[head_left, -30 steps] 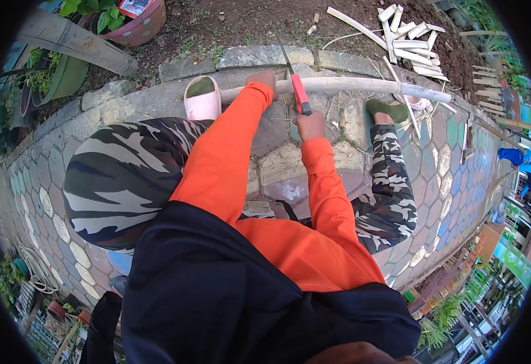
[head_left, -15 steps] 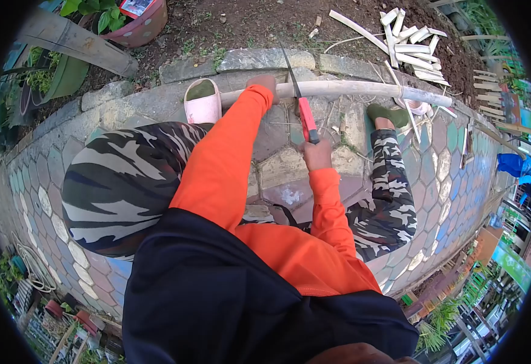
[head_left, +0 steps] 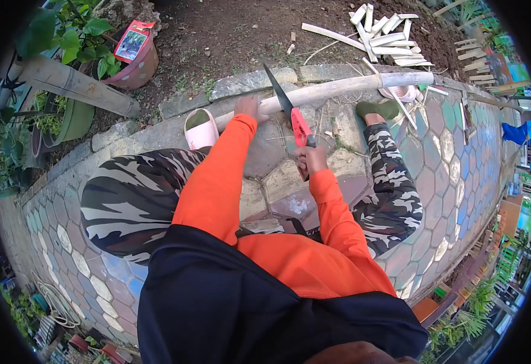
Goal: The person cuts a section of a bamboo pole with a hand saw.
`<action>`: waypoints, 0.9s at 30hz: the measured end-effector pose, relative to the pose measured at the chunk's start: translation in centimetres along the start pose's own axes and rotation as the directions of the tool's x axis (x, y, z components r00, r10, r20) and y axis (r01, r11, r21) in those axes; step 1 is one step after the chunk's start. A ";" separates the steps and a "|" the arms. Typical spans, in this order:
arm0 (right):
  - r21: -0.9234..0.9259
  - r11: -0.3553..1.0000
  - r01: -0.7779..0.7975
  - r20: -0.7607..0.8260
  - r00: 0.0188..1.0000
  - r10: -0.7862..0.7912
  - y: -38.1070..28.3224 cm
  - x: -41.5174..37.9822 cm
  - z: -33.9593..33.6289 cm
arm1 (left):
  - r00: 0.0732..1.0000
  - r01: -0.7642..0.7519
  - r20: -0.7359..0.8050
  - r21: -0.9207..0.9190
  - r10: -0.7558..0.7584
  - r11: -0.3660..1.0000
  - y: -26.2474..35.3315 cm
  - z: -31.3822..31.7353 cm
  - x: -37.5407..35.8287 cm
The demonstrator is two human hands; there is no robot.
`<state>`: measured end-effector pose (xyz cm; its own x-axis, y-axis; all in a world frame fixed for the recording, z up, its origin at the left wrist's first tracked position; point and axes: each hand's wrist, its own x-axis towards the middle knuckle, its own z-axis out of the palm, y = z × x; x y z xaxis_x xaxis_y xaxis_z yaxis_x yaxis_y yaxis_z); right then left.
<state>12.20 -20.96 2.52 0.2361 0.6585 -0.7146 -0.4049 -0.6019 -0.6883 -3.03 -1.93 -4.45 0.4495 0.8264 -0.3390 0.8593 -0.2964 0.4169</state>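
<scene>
A: What's changed nearest the person?

B: The right hand (head_left: 313,160) has drawn back from the pole (head_left: 332,90), bringing the saw (head_left: 297,119) with it. Its fingers are curled closed around the handle.

A: Meaning what for the work?

B: It looks like a pull stroke: the blade (head_left: 279,90) lies across the pole with more of its length on the near side. I can't tell how deep any cut is. The whole view has swung too, so the pole looks more slanted.

A: And the left hand (head_left: 251,107)?

B: Closed over the pole, just left of the blade, as before. Its underside is hidden.

A: Where does the pole lie?

B: Across the paving (head_left: 271,148), from beside the left slipper (head_left: 201,134) to past the right foot (head_left: 377,110).

A: Anything in the way?

B: The left hand sits close to the blade. Loose slivers (head_left: 408,114) lie by the right foot, and the kerb (head_left: 253,83) runs just beyond the pole, near the blade's tip.

A: Farther off?

B: A plant pot (head_left: 137,68), and a pile of strips (head_left: 393,40) on the soil (head_left: 217,42), well apart from both hands.
</scene>
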 end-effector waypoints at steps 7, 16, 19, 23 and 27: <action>-0.040 0.980 0.195 -0.114 0.973 -0.199 1.3 2.2 -1.5 | 0.877 0.015 -0.466 0.269 0.116 0.963 -4.2 3.4 -2.7; -0.040 0.999 0.023 0.146 0.989 -0.017 1.5 -4.7 -6.6 | 0.992 -0.124 -0.002 0.069 0.125 0.990 -5.0 -4.5 -0.1; -0.281 0.960 0.012 0.188 0.981 0.043 3.6 -4.6 -10.2 | 0.985 -0.162 0.079 0.117 0.154 0.980 -7.0 -5.7 1.0; -0.694 0.719 -0.033 0.161 0.967 0.199 1.6 -5.3 -10.9 | 0.980 -0.154 0.125 -0.031 0.156 0.988 -6.9 -8.4 0.6; -0.956 0.294 -0.021 0.088 0.932 0.351 3.9 -0.2 -11.0 | 0.884 0.250 0.468 -0.499 0.014 0.830 -5.6 -10.3 -0.6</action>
<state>20.28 -28.44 -1.39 0.0005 0.4422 -0.8969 0.7204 -0.6222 -0.3063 -10.63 4.20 2.12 0.5238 0.5023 -0.6880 0.7038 0.1998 0.6817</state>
